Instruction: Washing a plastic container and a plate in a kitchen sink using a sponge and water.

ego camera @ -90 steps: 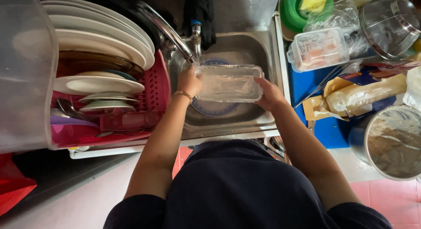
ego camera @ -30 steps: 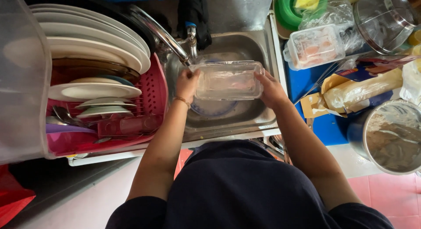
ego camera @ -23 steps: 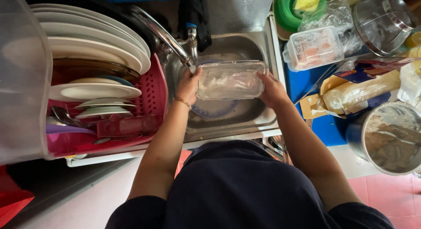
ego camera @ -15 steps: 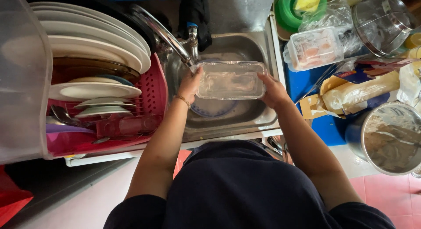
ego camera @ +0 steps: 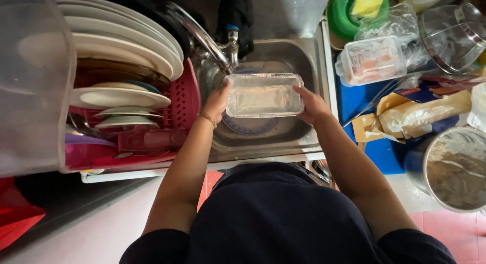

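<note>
Gripping a clear rectangular plastic container (ego camera: 264,95) by its short ends, left hand (ego camera: 218,101) and right hand (ego camera: 313,105) hold it over the steel sink (ego camera: 276,137), beneath the tap (ego camera: 230,44); no water visibly running.

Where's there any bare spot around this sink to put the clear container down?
Little is free. Both hands, left hand and right hand, hold the clear container over the sink, whose near floor beside the blue dish looks bare. The pink rack is packed with plates. The blue counter is crowded with a lidded box, bags and a pot.
</note>
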